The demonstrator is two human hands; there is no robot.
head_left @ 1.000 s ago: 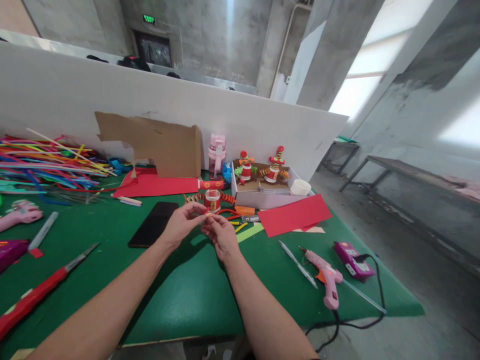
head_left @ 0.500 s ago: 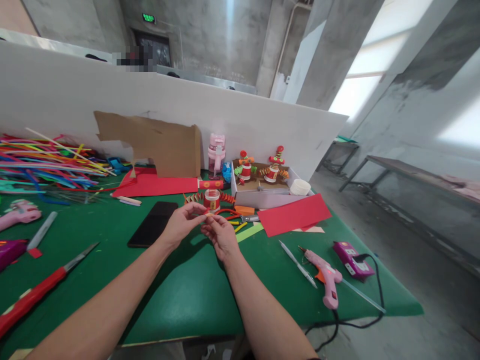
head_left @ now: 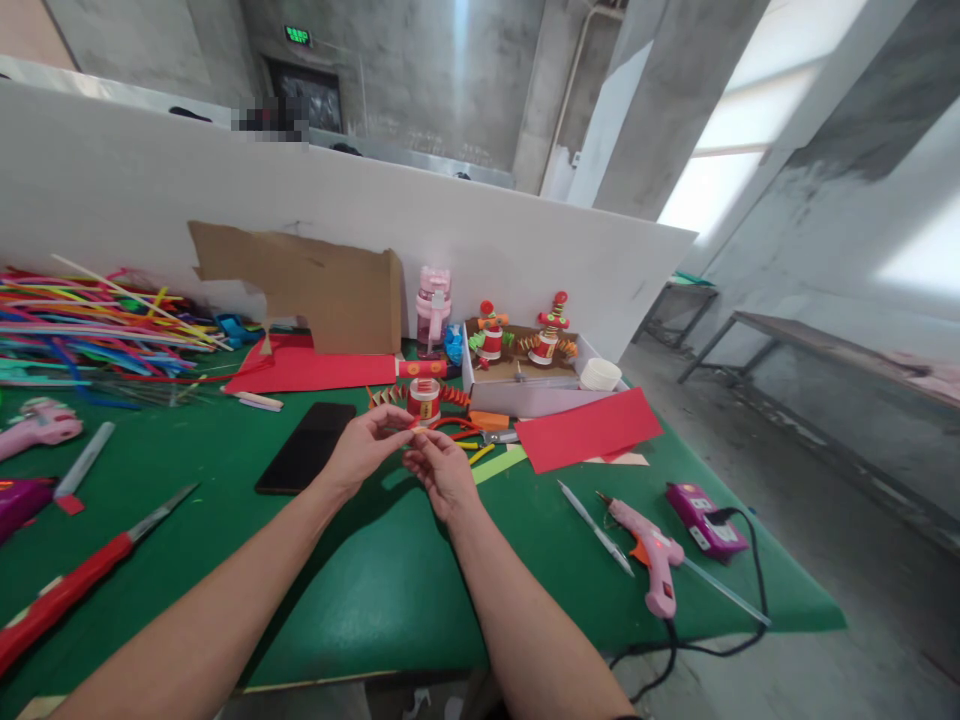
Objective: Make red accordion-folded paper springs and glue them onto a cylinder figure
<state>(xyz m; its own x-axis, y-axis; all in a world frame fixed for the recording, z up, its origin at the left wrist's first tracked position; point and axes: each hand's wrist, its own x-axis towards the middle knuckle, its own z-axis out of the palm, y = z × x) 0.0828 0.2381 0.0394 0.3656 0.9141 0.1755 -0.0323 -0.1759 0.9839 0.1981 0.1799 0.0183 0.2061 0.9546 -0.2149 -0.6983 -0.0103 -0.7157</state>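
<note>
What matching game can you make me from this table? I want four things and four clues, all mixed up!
Things:
1. phone
2. bottle
3. small piece
4. box

Clues:
A. has two little figures inside
B. pink, standing up
C. pinched between the fingertips of both hands
D. black, lying flat

Right pairs: 1-D, 2-B, 3-C, 4-A
</note>
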